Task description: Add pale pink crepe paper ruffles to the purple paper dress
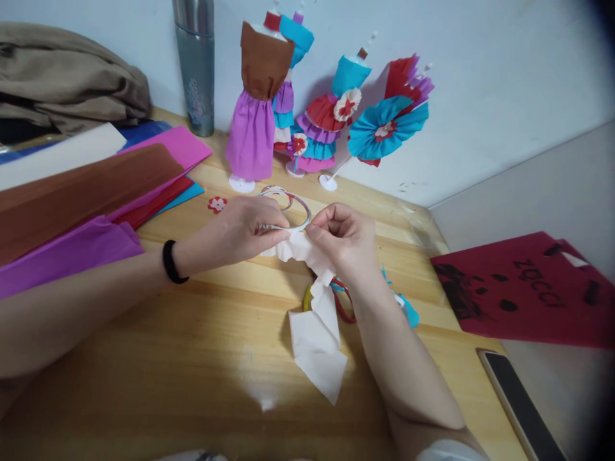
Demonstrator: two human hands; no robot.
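Note:
My left hand (247, 232), with a black band (173, 262) on its wrist, pinches a thin round hoop (306, 208) where a white crepe strip (319, 339) meets it. My right hand (343, 237) is closed on the strip's gathered upper edge, beside the hoop. From both hands the strip hangs in ruffles and trails down over the wooden table (192, 371). Red-handled scissors (344, 304) lie partly hidden behind the strip, and a yellow ring (307, 298) shows at its left edge.
Small dress forms in crepe paper, one brown and purple (252, 128), stand along the wall beside a metal flask (196, 77). Folded crepe sheets (86, 186) lie at left, near a red paper flower (217, 204). A red bag (523, 288) and a phone (521, 403) are at right.

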